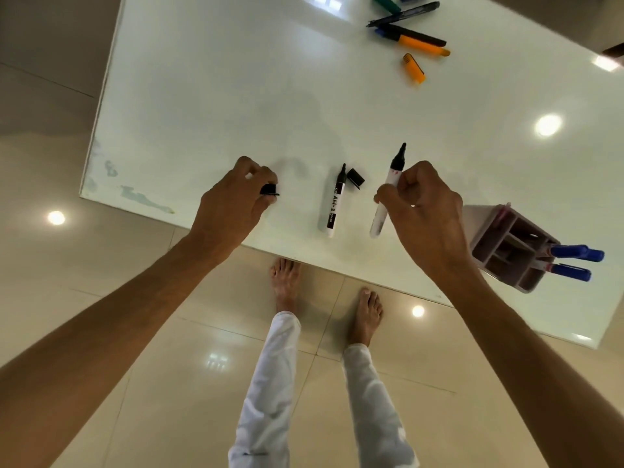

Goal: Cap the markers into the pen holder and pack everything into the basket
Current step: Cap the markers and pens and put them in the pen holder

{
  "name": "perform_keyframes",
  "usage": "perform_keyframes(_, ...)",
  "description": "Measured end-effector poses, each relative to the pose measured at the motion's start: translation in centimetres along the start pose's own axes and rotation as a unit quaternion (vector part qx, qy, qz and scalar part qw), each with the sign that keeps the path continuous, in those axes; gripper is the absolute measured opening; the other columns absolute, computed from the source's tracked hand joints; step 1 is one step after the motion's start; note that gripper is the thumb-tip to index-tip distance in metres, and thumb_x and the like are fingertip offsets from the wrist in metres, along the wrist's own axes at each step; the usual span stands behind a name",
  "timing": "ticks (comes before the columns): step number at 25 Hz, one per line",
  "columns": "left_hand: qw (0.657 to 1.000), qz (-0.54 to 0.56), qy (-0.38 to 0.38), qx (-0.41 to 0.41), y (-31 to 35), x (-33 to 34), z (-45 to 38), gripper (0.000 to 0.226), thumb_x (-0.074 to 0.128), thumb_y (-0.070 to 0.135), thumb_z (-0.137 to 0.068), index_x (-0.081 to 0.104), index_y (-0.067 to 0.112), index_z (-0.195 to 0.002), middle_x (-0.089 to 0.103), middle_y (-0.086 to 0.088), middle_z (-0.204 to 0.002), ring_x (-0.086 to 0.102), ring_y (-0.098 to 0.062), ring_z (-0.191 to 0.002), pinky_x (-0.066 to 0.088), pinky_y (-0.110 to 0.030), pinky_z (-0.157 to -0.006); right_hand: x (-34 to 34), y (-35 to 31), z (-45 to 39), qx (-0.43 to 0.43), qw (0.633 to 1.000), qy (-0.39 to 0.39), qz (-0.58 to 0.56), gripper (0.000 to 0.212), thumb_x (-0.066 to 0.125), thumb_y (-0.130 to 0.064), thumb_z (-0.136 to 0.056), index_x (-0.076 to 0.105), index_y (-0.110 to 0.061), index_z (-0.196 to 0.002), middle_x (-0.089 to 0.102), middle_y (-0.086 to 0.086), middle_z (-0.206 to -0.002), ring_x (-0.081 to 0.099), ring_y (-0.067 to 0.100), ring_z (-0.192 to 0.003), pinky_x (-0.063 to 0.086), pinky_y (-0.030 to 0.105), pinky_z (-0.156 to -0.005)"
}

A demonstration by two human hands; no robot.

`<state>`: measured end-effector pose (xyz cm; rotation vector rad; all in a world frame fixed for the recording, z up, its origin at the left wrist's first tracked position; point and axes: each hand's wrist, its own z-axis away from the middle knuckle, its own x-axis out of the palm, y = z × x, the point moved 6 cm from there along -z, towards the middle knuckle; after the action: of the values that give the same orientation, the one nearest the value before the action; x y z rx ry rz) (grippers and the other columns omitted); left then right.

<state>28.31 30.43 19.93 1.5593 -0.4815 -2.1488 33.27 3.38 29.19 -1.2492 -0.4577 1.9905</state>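
My right hand grips an uncapped white marker with a black tip, tip pointing away from me. My left hand pinches a black cap just above the white table. Between the hands a second uncapped white marker lies flat, with a loose black cap beside its tip. At the right, a pinkish-grey pen holder with several compartments holds two blue-capped markers. No basket is in view.
At the far right of the table lie an orange marker, a black marker, a dark pen, a green item and a loose orange cap. The table's near edge runs just behind my hands, with my bare feet on the tiled floor below.
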Motion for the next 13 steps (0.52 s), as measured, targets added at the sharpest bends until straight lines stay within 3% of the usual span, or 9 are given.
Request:
perform_keyframes(3, 0.988, 0.137, 0.05, -0.057, 0.8, -0.7, -0.1, 0.021, 0.061, 0.028, -0.105, 0.061, 0.013, -0.12, 0.069, -0.001, -0.111, 0.07, -0.019, -0.086, 0.06, -0.04, -0.081, -1.7, 0.6, 1.7, 0.0, 0.999, -0.043, -0.013, 0.015, 0.063, -0.03, -0.101, 0.062, -0.015, -0.104, 0.078, -0.004, -0.084, 0.074, 0.007, -0.075, 0.058, 0.023, -0.064)
perform_keyframes(5, 0.96, 0.249, 0.053, -0.116, 2.4, -1.4, 0.1, 0.02, 0.054, 0.027, -0.108, 0.062, 0.011, -0.119, 0.071, 0.0, -0.101, 0.075, -0.017, -0.082, 0.063, -0.038, -0.083, -2.8, 0.5, 2.9, -0.03, 0.997, -0.056, -0.031, 0.017, 0.062, -0.031, -0.105, 0.067, -0.017, -0.114, 0.076, -0.005, -0.089, 0.076, 0.008, -0.075, 0.064, 0.034, -0.068)
perform_keyframes(7, 0.9, 0.399, 0.003, -0.174, 5.2, -1.7, 0.5, 0.024, 0.048, 0.025, -0.111, 0.067, 0.01, -0.115, 0.066, -0.001, -0.092, 0.074, -0.016, -0.079, 0.063, -0.041, -0.088, -4.0, 0.5, 3.9, -0.05, 0.997, -0.054, -0.039, 0.023, 0.063, -0.029, -0.105, 0.072, -0.019, -0.123, 0.074, -0.007, -0.092, 0.074, 0.008, -0.074, 0.063, 0.031, -0.069)
perform_keyframes(10, 0.794, 0.57, -0.097, -0.185, 10.5, -2.2, 1.1, 0.029, 0.054, 0.031, -0.11, 0.073, 0.01, -0.108, 0.062, 0.0, -0.085, 0.068, -0.016, -0.079, 0.061, -0.036, -0.087, -6.1, 0.3, 5.0, -0.071, 0.996, -0.033, -0.033, 0.025, 0.069, -0.033, -0.101, 0.077, -0.025, -0.124, 0.076, -0.014, -0.097, 0.069, 0.009, -0.079, 0.054, 0.018, -0.07)
perform_keyframes(13, 0.781, 0.587, -0.109, -0.182, 13.9, -2.9, 1.3, 0.022, 0.066, 0.03, -0.102, 0.077, 0.013, -0.093, 0.068, -0.001, -0.083, 0.069, -0.015, -0.073, 0.062, -0.032, -0.081, -7.4, -0.1, 5.7, -0.11, 0.993, -0.03, -0.002, 0.026, 0.07, -0.035, -0.1, 0.077, -0.029, -0.124, 0.076, -0.014, -0.099, 0.067, 0.009, -0.083, 0.049, 0.014, -0.067)
